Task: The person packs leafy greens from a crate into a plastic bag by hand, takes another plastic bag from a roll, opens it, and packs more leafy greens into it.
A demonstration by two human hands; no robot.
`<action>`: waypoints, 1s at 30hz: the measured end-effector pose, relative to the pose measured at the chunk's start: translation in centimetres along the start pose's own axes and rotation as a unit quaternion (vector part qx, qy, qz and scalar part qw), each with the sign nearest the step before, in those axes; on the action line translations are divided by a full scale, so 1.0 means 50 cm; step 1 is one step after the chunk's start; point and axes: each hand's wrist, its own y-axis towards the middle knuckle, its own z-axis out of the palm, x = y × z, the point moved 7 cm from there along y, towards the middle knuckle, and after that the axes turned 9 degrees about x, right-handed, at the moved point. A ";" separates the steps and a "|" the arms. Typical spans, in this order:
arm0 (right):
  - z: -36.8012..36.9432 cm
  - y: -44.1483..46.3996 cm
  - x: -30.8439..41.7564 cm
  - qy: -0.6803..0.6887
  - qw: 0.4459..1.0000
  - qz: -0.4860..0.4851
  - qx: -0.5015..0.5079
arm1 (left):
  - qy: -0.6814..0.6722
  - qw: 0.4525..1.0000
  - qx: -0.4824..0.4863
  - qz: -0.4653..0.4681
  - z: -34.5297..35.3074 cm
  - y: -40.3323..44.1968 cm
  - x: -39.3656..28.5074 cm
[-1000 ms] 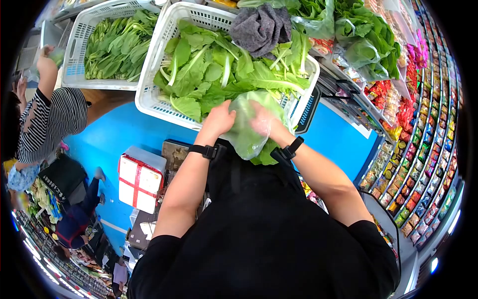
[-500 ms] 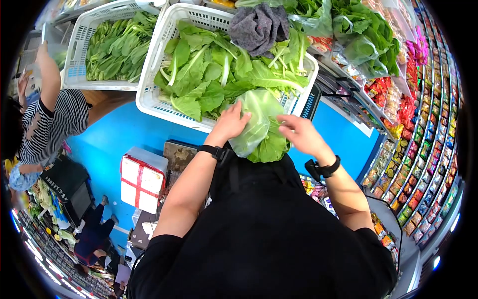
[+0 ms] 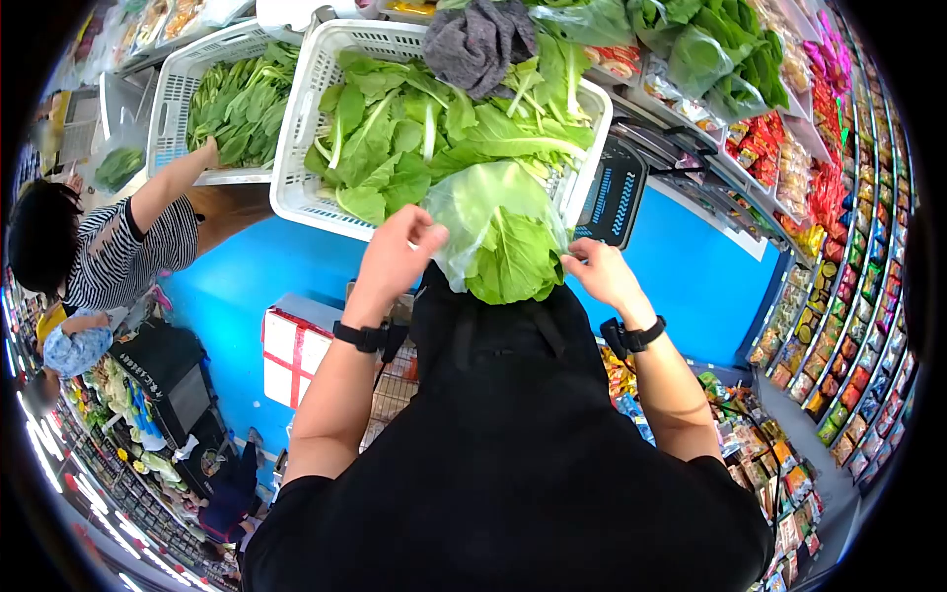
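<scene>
"Blue floor (image 3: pixel 700 286) below left grip (image 3: pixel 395 252) and right grip (image 3: pixel 604 274), packets (image 3: pixel 858 326) shelved well off to the right. Holding what?"

"On the right, pinched narrow at the near bag (image 3: pixel 483 192) edge. On the left, curled, with thumb close by the opposite edge. Can't tell if pinching or only touching."

"So, bag between both?"

"Yes, leaves (image 3: pixel 515 261) sticking out toward the body."

"And beyond?"

"White crate (image 3: pixel 286 187), just past both grips, heaped with greens (image 3: pixel 380 138). Grey cloth (image 3: pixel 473 49) at the far side. Black tray (image 3: pixel 617 192) just beyond the right grip."

"Left of the left grip?"

"Second crate (image 3: pixel 168 118), well apart, with striped-shirted person (image 3: pixel 133 247) beside, one arm stretched to the rim. Red-taped box (image 3: pixel 294 355) nearer, lower down."
</scene>
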 end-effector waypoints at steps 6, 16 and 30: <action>0.016 0.006 -0.062 0.018 0.998 -0.008 -0.061 | 0.031 0.986 -0.148 0.066 0.076 -0.054 -0.055; 0.106 0.051 -0.195 0.248 0.968 -0.036 0.021 | -0.168 0.978 -0.124 0.028 0.148 -0.081 0.007; 0.118 0.057 -0.305 0.474 0.880 0.002 -0.037 | -0.131 0.976 -0.169 0.039 0.106 -0.100 0.048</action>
